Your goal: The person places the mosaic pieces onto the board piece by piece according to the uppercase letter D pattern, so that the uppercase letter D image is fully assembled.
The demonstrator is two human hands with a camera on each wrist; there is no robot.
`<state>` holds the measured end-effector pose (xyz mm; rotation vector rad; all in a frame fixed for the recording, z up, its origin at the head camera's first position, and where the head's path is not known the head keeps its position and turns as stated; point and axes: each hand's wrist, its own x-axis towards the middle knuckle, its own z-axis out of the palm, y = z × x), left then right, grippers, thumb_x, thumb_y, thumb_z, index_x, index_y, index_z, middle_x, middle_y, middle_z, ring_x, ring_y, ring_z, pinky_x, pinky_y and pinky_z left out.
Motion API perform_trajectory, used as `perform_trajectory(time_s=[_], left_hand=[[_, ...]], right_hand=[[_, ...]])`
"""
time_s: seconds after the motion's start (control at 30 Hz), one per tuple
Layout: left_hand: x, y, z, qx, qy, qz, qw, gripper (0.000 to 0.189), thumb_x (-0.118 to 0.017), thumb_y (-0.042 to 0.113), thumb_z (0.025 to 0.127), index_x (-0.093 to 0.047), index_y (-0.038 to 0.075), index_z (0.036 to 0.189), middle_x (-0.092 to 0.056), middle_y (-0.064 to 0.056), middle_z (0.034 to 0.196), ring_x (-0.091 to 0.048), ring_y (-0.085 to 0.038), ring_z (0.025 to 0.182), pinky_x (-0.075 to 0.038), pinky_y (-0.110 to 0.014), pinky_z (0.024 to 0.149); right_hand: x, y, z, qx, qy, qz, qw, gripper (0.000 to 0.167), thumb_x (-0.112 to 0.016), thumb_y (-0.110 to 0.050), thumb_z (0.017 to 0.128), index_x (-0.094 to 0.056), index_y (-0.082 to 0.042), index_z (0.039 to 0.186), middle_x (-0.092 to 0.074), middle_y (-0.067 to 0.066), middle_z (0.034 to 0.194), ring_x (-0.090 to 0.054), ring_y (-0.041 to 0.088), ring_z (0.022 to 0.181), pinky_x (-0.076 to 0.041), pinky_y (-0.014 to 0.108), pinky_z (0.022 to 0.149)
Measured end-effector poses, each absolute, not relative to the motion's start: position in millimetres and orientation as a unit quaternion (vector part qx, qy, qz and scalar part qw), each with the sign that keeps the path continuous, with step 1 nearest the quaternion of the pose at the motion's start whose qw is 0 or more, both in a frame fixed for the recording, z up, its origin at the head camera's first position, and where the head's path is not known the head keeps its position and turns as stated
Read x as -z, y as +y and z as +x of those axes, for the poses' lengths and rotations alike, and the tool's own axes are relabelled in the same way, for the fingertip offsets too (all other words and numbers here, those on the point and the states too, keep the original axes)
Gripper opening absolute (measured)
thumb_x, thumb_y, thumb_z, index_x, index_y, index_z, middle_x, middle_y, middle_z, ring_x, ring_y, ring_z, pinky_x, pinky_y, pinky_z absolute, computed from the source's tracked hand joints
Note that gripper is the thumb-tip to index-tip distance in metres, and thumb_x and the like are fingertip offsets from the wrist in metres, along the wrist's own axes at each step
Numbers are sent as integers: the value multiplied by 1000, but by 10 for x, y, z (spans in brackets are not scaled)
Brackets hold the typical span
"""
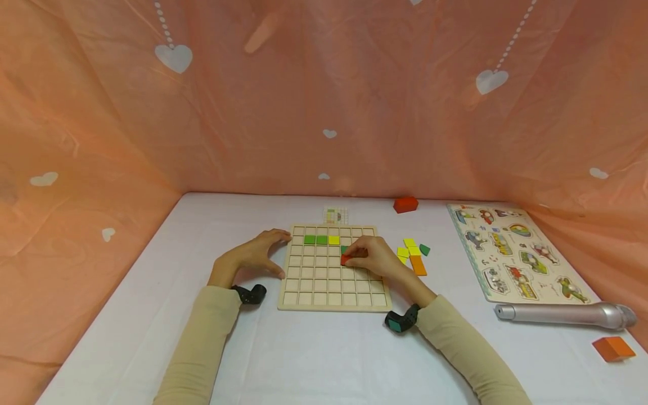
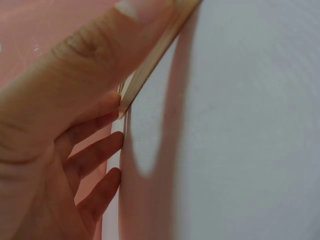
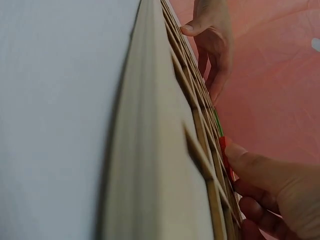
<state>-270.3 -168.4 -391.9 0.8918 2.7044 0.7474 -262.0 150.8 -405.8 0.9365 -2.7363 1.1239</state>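
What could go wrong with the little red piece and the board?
The red piece might slip or land crooked, since the right hand seems to hold it just with finger and thumb. The left hand is at the edge of the board, so a bump could shift it. The orange piece lies near the right hand, which might brush it.

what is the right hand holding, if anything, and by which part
The right hand holds a red piece by its right side, as seen in the head view.
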Motion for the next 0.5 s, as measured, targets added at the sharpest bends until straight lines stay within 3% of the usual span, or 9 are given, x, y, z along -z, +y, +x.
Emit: perform_trajectory(time_s=[0.5], left_hand=[[3893, -1677, -2688, -259, 913, 299, 102, 93, -85, 31, 64, -39, -2, 137, -34, -21, 144, -26, -37, 135, -21, -51, 111]], right_hand=[[4012, 1534, -2617, -307, -894, 327, 19, 18, -75, -18, 79, -74, -9, 95, -67, -1, 90, -52, 10, 77, -43, 23, 65]])
